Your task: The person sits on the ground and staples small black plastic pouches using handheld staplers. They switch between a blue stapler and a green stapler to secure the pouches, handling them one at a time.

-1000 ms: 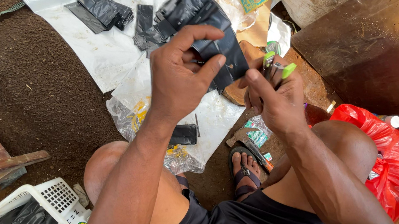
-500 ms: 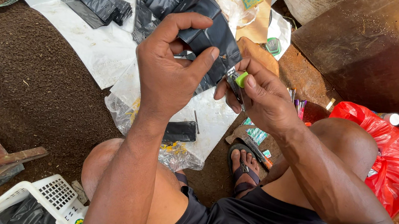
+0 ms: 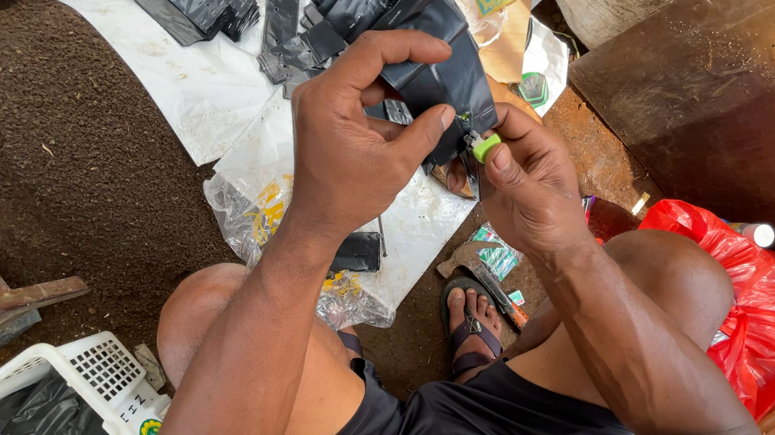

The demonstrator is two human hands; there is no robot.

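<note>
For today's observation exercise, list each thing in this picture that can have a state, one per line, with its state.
Left hand: pinching the black plastic bag.
Right hand: gripping the green-tipped tool.
Black plastic bag: flat, held up.
Green-tipped tool: tip at the bag's edge.
Red plastic bag: bulging, on the ground.
White basket: lined with black plastic.
Black bag pile: flat, on white sheet.

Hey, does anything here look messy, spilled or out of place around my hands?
Mostly loose clutter: black plastic bags lie scattered on the white sheet, and crumpled clear wrappers sit at its edge by the soil. Nothing looks spilled or broken.
</note>
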